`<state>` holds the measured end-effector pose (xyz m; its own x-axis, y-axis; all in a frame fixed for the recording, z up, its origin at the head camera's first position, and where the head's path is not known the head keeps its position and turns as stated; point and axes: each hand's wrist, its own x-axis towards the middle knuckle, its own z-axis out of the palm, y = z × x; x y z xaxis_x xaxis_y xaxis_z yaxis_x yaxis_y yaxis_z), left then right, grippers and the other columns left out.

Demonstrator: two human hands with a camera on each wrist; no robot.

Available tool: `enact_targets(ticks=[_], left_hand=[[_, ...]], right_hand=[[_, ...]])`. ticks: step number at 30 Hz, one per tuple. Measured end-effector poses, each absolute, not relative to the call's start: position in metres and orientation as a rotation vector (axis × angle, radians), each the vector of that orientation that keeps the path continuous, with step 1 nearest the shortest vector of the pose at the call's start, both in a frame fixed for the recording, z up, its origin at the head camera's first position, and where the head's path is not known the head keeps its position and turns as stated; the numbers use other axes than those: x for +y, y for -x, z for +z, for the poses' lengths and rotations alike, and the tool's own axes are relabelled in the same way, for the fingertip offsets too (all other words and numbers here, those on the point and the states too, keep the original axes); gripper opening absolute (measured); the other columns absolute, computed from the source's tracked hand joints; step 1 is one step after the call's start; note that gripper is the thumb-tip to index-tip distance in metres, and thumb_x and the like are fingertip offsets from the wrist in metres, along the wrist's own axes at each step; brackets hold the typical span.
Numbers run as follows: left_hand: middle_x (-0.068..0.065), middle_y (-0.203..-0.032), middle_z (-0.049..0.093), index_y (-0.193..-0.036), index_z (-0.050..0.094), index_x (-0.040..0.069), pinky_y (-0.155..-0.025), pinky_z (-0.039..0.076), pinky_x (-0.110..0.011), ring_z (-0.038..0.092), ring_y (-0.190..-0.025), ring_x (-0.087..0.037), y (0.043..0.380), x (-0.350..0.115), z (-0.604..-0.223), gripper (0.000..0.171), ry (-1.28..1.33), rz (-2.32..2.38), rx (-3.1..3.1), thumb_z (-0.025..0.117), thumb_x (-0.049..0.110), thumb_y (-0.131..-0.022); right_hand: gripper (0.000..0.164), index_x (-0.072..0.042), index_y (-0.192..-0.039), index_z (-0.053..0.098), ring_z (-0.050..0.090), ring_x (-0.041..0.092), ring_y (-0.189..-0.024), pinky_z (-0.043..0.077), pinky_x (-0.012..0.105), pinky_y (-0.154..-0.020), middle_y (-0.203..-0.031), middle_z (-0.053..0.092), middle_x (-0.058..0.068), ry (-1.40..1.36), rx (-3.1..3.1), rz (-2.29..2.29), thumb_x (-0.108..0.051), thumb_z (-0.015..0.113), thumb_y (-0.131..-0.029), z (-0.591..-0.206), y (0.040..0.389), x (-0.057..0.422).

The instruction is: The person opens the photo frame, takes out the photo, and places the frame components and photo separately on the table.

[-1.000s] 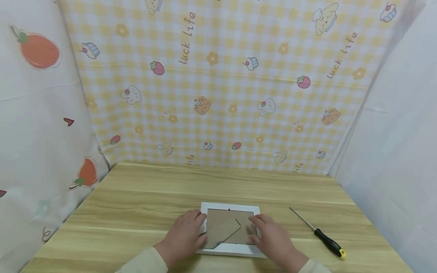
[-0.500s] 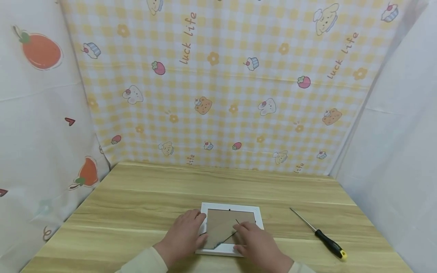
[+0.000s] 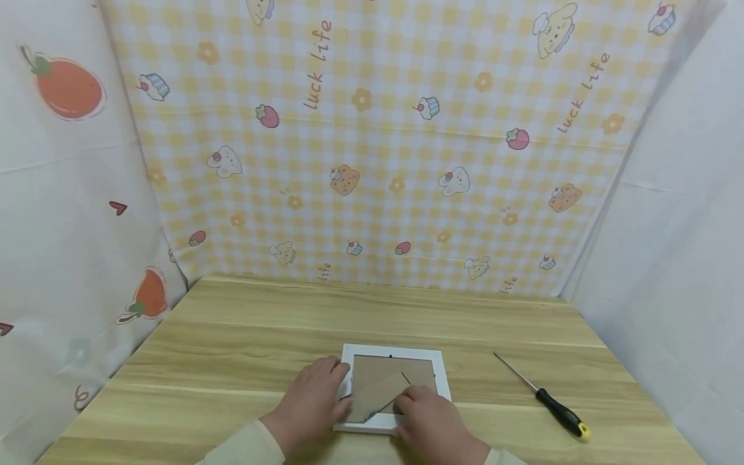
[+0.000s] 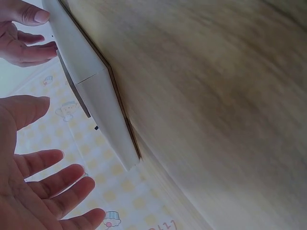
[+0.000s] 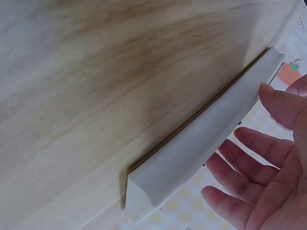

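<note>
The fingers of the right hand (image 3: 433, 420) are loosely bent and spread apart, resting at the slanted edge of a cardboard flap (image 3: 378, 392), the thumb by the near rail; I cannot tell whether they pinch the flap. The fingers of the left hand (image 3: 310, 400) are relaxed and parted around the left side of the white frame (image 3: 407, 353). The frame lies back upward on the surface (image 3: 261, 329), between the hands, its brown back panel (image 3: 422, 371) showing with small dark tabs (image 3: 391, 356) around it.

The step in hand looks like work on the frame's back, one hand steadying and the other feeling along the flap. The next move probably calls for a firm left hold and light right fingertips.

Farther right lies a screwdriver (image 3: 543, 400), unheld. The checked cloth (image 3: 372, 142) behind reads "luck life"; I make out no brand.
</note>
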<state>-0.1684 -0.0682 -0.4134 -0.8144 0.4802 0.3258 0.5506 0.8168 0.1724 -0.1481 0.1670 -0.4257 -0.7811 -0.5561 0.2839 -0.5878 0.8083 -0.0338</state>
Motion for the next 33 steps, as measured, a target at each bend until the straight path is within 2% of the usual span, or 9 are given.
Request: enact_targets(ticks=[5,13,17,24,33], left_hand=[[-0.013,-0.109,0.059,-0.110,0.058,0.002,-0.089,0.047,-0.048,0.057,-0.104,-0.029,0.1685,-0.0685,-0.4147,0.042,0.799,-0.383,-2.725,0.073,0.031,-0.084],[-0.012,-0.107,0.059,-0.109,0.058,0.002,-0.087,0.047,-0.047,0.057,-0.102,-0.028,0.1674,-0.0688,-0.4165,0.041,0.800,-0.386,-2.726,0.073,0.031,-0.084],[-0.013,-0.107,0.059,-0.109,0.058,0.003,-0.087,0.047,-0.047,0.056,-0.101,-0.028,0.1671,-0.0684,-0.4168,0.039,0.795,-0.399,-2.726,0.072,0.030,-0.084],[-0.014,-0.108,0.060,-0.109,0.059,0.002,-0.087,0.047,-0.048,0.056,-0.103,-0.029,0.1676,-0.0679,-0.4175,0.039,0.786,-0.401,-2.736,0.071,0.030,-0.085],[-0.008,-0.099,0.058,-0.101,0.059,0.005,-0.078,0.048,-0.043,0.055,-0.093,-0.023,0.1670,-0.0672,-0.4223,0.033,0.789,-0.341,-2.681,0.071,0.030,-0.083]], right_hand=[[0.026,-0.014,-0.087,0.068,0.054,0.011,-0.078,0.047,0.026,-0.065,-0.089,0.059,-0.004,-0.896,-2.737,0.129,-0.035,0.078,-0.075,-0.4254,0.1469,0.1662],[0.027,-0.013,-0.082,0.068,0.052,0.010,-0.075,0.047,0.025,-0.062,-0.085,0.056,-0.005,-0.897,-2.757,0.101,-0.034,0.081,-0.072,-0.4263,0.1436,0.1638],[0.027,-0.012,-0.081,0.066,0.051,0.011,-0.073,0.045,0.025,-0.060,-0.082,0.053,-0.005,-0.893,-2.739,0.086,-0.028,0.083,-0.067,-0.4264,0.1436,0.1643],[0.020,-0.011,-0.079,0.065,0.048,0.011,-0.071,0.044,0.024,-0.059,-0.079,0.051,-0.005,-0.891,-2.722,0.119,-0.017,0.080,-0.066,-0.4259,0.1442,0.1642],[0.020,-0.011,-0.075,0.064,0.051,0.012,-0.073,0.046,0.023,-0.062,-0.080,0.054,-0.003,-0.924,-2.667,0.025,-0.012,0.080,-0.063,-0.4293,0.1465,0.1624]])
